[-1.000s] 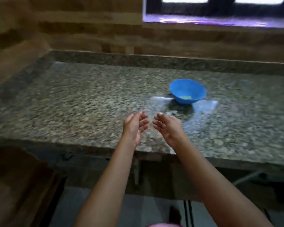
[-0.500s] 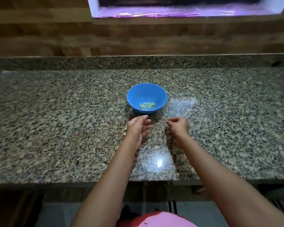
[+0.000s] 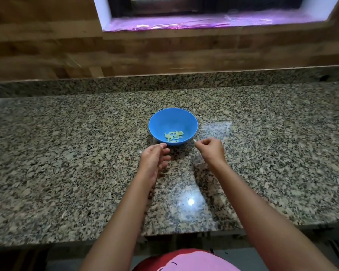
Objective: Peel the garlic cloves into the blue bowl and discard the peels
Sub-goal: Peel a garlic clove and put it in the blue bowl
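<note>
Speckled stone counter [image 3: 67, 173] lies under my hands. My left hand [image 3: 154, 160] hangs loose, holding nothing. My right hand [image 3: 210, 150] pinches a tiny white bit [image 3: 194, 141]; I can't tell what. Just past them, the blue bowl [image 3: 164, 120] holds garlic cloves [image 3: 173, 136].

1. Both bare forearms reach forward from the lower edge, converging toward the hands.
2. The left hand [image 3: 155, 159] stands on edge with its palm turned to the right. Its fingers are loosely curved and hold nothing.
3. The right hand [image 3: 211, 148] shows its back, fingers curled under.
4. Its thumb and forefinger pinch a small pale bit [image 3: 194, 141]; what it is cannot be told.
5. The hands are near each other but apart, the right a little farther forward.
</note>
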